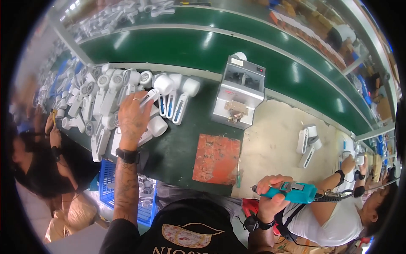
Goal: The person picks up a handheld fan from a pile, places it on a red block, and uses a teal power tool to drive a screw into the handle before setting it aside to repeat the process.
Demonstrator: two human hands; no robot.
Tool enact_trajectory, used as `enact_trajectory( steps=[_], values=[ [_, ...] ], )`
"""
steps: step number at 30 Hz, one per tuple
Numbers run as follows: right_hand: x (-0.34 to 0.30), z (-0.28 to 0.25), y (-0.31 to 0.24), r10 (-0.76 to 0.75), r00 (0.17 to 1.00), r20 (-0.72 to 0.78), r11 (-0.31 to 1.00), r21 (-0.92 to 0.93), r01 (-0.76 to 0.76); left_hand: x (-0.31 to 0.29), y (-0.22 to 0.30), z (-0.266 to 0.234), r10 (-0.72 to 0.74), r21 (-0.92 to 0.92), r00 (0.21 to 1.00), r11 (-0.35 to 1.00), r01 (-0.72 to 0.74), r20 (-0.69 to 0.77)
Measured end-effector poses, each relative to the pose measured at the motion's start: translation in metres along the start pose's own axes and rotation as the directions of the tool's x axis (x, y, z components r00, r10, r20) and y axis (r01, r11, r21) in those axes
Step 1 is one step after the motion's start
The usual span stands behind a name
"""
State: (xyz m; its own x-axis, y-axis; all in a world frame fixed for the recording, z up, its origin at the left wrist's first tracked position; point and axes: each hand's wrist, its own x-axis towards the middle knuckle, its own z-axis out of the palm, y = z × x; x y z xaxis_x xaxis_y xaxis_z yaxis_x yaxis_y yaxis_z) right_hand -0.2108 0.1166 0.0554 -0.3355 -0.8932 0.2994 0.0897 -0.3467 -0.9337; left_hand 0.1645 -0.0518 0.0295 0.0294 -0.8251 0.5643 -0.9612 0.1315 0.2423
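My left hand is closed on the handle of a white hair-dryer-shaped appliance, its round head pointing away from me, at the edge of a pile. Just right of it on the table lie several like appliances with open handles, some showing blue strips inside. Near the front edge my right hand is wrapped round a teal electric screwdriver, with its tip pointing left and a coiled cord at its back end. Its tip is apart from any appliance.
A grey metal machine stands at the back. A worn red mat and a green-handled screwdriver lie nearer me. A few white appliances rest on the right. A blue basket stands below the table. Co-workers sit on both sides.
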Motion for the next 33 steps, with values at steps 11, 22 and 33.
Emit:
enact_trajectory(
  steps=[11,22,33],
  values=[
    [-0.017,-0.024,0.009,-0.036,0.999,0.004,0.999,-0.002,0.036,-0.008,-0.061,-0.038,-0.576,-0.557,0.784,0.739,0.378,-0.232],
    [-0.026,-0.001,0.026,0.179,0.979,-0.092,0.979,-0.082,-0.187,0.035,-0.367,-0.088,-0.639,-0.123,0.690,0.758,0.641,-0.340],
    [-0.011,-0.011,0.022,-0.140,0.989,-0.055,0.990,-0.013,0.140,0.093,-0.088,-0.042,0.165,-0.025,0.878,0.980,-0.198,-0.450]
  ],
)
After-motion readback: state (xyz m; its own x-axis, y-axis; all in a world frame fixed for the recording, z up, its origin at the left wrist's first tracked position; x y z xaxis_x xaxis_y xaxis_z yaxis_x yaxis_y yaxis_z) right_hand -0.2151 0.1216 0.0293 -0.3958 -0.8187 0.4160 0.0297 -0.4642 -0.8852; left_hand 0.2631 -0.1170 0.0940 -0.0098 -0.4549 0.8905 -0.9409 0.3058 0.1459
